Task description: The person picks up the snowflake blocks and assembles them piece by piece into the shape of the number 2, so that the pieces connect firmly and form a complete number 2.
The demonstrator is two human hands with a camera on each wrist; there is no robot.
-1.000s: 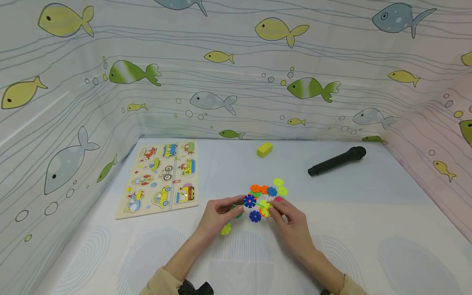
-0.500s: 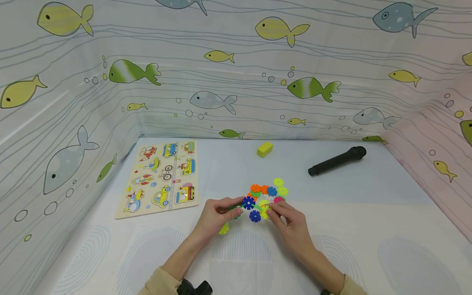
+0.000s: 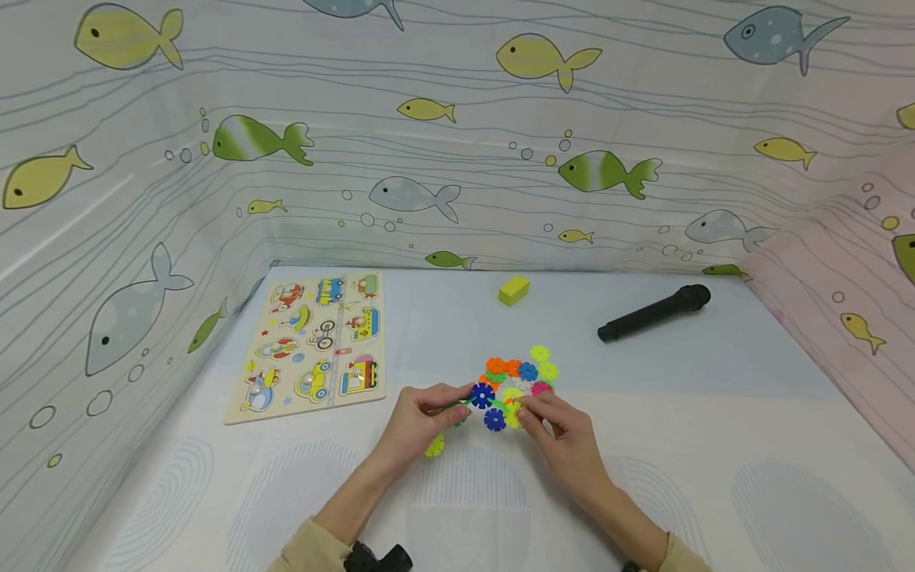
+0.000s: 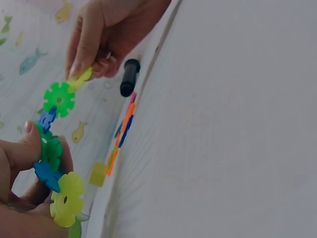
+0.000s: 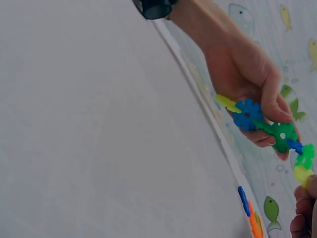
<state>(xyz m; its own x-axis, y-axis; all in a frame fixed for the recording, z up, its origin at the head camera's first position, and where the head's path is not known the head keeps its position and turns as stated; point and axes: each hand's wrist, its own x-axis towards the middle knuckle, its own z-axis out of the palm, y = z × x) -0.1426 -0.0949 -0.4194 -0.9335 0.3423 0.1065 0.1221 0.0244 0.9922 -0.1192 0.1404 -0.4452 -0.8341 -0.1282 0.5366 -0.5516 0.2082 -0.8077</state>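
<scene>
Between the two hands runs a chain of interlocking snowflake discs in green, blue and yellow. My left hand (image 3: 422, 417) pinches the chain at a green disc (image 4: 52, 152), thumb on one side and fingers behind. A blue disc (image 5: 247, 114) and a yellow disc (image 4: 67, 199) hang from that end, below the hand. At the chain's other end, my right hand (image 3: 568, 437) holds a yellow disc (image 4: 80, 79) by thumb and fingertips. That yellow disc is joined to a light green disc (image 4: 59, 100), and a dark blue disc (image 3: 482, 395) follows it.
Loose discs lie just beyond the hands, among them an orange disc (image 3: 496, 365), a blue disc (image 3: 495, 419) and a yellow disc (image 3: 539, 352). A wooden picture puzzle (image 3: 307, 338) lies left, a yellow block (image 3: 513, 291) at the back, a black microphone (image 3: 654, 313) right.
The held chain has shifted slightly left and toward the person, and my right fingertips have moved a little left with it. Both hands keep their grip.
</scene>
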